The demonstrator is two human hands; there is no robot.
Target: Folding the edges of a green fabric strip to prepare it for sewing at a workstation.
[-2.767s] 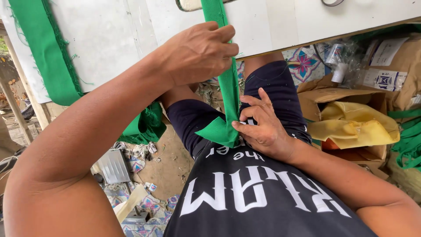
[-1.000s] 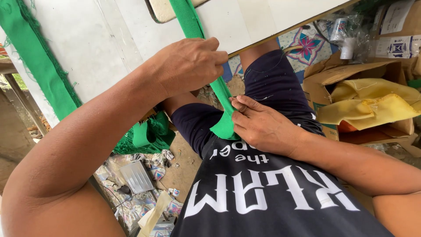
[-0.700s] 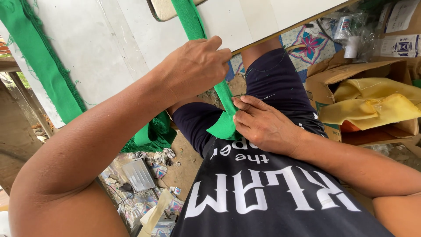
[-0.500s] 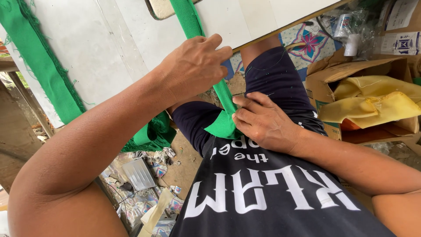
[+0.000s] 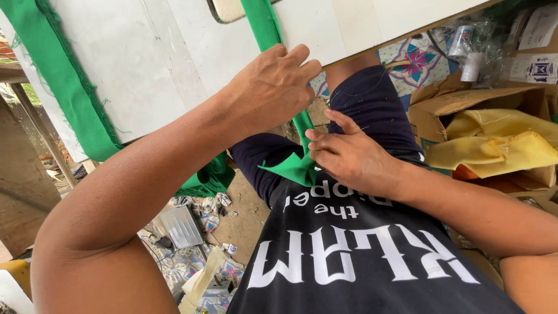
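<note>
Nearest, over the lap, the right hand [image 5: 354, 160] pinches the lower end of a narrow green fabric strip [image 5: 299, 166] between fingers and thumb. Just beyond, the left hand [image 5: 273, 87] closes around the same strip at the near edge of a white worktable [image 5: 145, 64], hiding that stretch. Farther off, the strip crosses the tabletop and is cut off at the frame's top; at right, an open cardboard box [image 5: 465, 104] holds yellow cloth [image 5: 500, 142].
</note>
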